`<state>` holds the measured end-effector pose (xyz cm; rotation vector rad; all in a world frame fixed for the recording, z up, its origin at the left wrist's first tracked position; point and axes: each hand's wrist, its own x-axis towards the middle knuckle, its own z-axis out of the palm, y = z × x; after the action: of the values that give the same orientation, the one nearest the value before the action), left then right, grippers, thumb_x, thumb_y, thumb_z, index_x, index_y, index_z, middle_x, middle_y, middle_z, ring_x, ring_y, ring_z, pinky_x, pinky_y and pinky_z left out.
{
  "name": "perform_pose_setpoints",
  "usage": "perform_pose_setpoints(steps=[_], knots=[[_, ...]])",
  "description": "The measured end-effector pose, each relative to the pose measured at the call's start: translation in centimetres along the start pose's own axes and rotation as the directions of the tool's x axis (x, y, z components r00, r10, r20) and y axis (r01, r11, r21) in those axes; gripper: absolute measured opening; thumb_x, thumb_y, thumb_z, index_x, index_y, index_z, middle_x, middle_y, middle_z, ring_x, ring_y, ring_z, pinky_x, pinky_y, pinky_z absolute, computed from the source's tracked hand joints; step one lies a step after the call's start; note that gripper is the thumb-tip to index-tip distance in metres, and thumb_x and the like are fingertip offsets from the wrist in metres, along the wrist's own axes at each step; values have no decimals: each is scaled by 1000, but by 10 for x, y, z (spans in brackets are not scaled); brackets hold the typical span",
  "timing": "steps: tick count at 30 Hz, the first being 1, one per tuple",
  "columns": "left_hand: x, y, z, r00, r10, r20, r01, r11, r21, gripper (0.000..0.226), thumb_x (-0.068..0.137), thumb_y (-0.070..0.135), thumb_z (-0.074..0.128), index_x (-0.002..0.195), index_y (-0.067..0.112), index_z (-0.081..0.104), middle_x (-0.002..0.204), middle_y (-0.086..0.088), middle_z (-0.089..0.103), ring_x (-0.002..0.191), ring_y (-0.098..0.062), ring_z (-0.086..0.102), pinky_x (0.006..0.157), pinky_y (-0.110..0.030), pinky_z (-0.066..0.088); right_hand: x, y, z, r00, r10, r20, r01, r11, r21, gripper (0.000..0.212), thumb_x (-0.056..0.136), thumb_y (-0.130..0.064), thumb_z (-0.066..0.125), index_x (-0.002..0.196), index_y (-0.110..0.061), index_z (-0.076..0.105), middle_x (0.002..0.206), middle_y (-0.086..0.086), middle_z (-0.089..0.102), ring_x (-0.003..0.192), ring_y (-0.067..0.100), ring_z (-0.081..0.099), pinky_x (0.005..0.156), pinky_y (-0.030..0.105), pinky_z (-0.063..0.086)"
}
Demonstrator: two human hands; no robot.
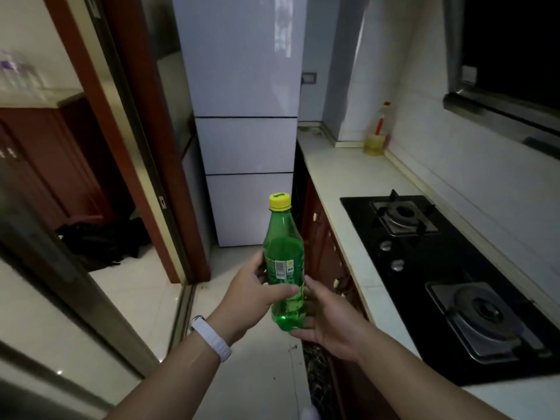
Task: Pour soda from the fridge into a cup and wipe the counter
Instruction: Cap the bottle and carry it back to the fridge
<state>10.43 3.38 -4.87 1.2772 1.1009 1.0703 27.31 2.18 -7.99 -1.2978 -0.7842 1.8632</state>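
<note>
Head view: I held the green soda bottle (285, 256) upright in front of me, over the tiled floor (142, 286) and just left of the counter's edge. My left hand (251, 294) gripped it around the middle, fingers wrapped over the label and my thumb lying across the front just below it. My right hand (327, 316) cupped the lower part from the right, thumb against the side and fingers curled under the base. The yellow cap (280, 202) was on the neck, and the bottle looked filled to roughly its shoulder.

A white band (212, 338) sat on my left wrist.

Straight ahead stood the white fridge (245, 140), all three of its doors closed. The pale counter (336, 177) ran along my right, from the fridge toward me, with a black two-burner gas hob (430, 268) set into it. At the far end of the counter, near the wall corner, stood a bottle of yellow oil (377, 137) with a red handle. To my left was a dark wooden door frame (145, 147), and past it something black lay in a heap on the floor (100, 241); I could not tell what it was.
</note>
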Motion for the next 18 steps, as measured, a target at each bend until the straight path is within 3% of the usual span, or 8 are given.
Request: perform_pose_setpoints(steps=[6,18], knots=[[73,-10,-3,998,-39,-55,37,999,-24,61,62,1,83,111,33,65,111,-3,73,106,-25,67,96,-52,52,74,-35,-19,998,40,49,-41,999,11,43,95,-50,52,122,-20,66,121,15,69,110,34,67,102,53,47],[216,10,-3,987,-49,-150,53,998,20,64,60,1,83,117,18,62,111,-7,72,106,-28,68,95,-51,53,200,-136,-49,979,99,178,-102,995,11,41,92,-51,57,118,-22,70,118,15,70,102,32,69,83,41,55]])
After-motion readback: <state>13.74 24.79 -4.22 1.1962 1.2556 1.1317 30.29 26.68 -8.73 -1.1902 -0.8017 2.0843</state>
